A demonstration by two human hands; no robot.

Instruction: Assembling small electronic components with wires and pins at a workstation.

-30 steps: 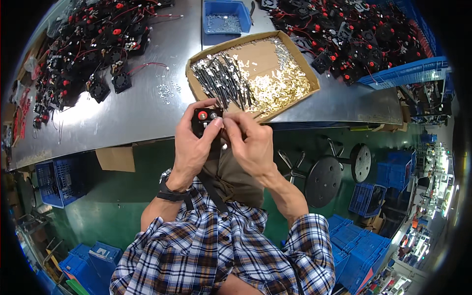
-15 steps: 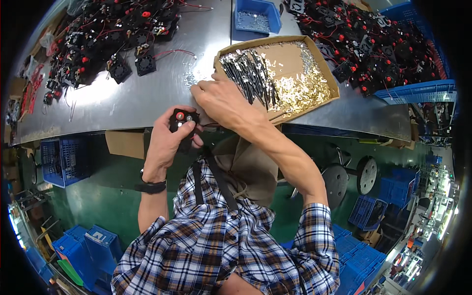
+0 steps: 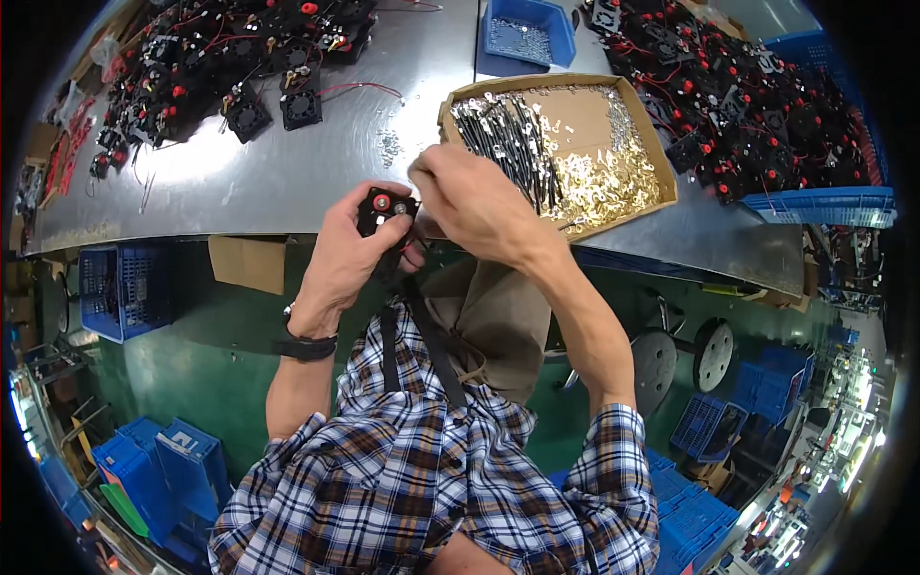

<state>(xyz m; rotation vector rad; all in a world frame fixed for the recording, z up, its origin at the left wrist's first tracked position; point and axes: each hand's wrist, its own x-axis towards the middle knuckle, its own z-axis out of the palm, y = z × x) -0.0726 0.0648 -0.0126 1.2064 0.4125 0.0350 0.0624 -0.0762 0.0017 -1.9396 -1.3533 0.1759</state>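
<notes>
Basket of slatted blue plastic (image 3: pixel 122 292) stands under the left end of the steel-topped bench (image 3: pixel 287 187), something dark inside it. Below it, a solid blue plastic crate (image 3: pixel 196 474) carries a pale label (image 3: pixel 180 440), its print too small for me to read. A heap of square black fans (image 3: pixel 220 81), mixed with red caps and thin red wires, fills the bench's back left corner. Toward the middle lies a loose scatter of small silvery pieces (image 3: pixel 387 144).

The left hand (image 3: pixel 345 251) is closed around a squarish black plastic unit (image 3: pixel 390 204) at the bench's front edge; its red knob (image 3: pixel 381 202) and silver-coloured post (image 3: pixel 401 208) face up. Just to the right, the right hand (image 3: pixel 471 199) has its fingers bent downward, and I cannot tell whether they hold anything.

Toward the back edge, an open blue plastic bin (image 3: pixel 527 63) holds small silvery parts. In front of it, a shallow brown cardboard tray (image 3: pixel 585 120) carries black rods with silvery ends (image 3: pixel 508 139) along its left side, gold-coloured ring pieces (image 3: pixel 609 184) toward its front right corner and silvery bits at its right edge. At the bench's right end, a blue plastic basket (image 3: pixel 824 203) borders a second heap of black fans (image 3: pixel 743 105).
</notes>
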